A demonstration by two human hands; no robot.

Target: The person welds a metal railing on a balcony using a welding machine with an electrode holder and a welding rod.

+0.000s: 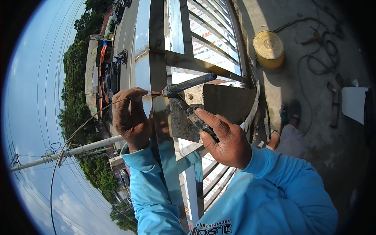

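Observation:
My left hand (133, 117) is closed in a pinch at the outer side of a shiny metal rail (169, 164). A thin brownish wire (84, 124) runs from its fingertips and bends down out of view. Copper-coloured strands show between those fingertips and the end of a dark, round rod-like handle (192, 84) lying across the rail. My right hand (229, 143) grips a small black hand-held piece with a pale square patch (194, 118), thumb and index finger on it. A concrete block (184, 127) sits just behind that piece; whether it joins the dark handle cannot be made out.
A yellow bucket (268, 49) stands on the concrete floor beyond my right hand, with a coiled cable (323, 58) past it. Metal bars (213, 37) of the railing cover printed white panels. A street (127, 47) with vehicles lies far below at the left.

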